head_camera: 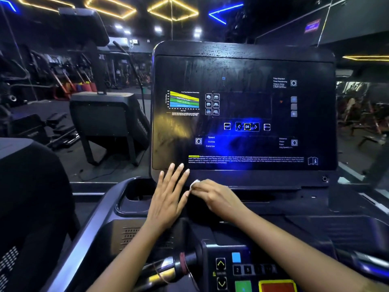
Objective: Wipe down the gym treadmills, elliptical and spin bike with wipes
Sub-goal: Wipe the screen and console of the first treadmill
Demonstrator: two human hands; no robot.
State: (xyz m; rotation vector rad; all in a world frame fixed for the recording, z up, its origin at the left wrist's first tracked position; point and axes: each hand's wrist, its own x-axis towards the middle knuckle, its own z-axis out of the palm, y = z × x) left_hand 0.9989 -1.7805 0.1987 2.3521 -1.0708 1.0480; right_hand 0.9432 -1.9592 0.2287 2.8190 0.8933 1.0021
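Observation:
A treadmill console (244,114) fills the middle of the head view, its dark screen smeared and printed with a heart-rate chart and buttons. My right hand (214,196) pinches a small white wipe (194,184) just below the screen's lower left edge. My left hand (170,192) is raised beside it with straight, spread fingers, the fingertips at the screen's bottom left corner. The wipe sits close to the left hand's fingers.
A cup holder recess (134,194) lies left of my hands. The keypad (248,270) with arrow, green and red buttons sits at the bottom. Another treadmill's console (27,186) stands at the left. Mirrors ahead reflect gym machines (109,123) and ceiling lights.

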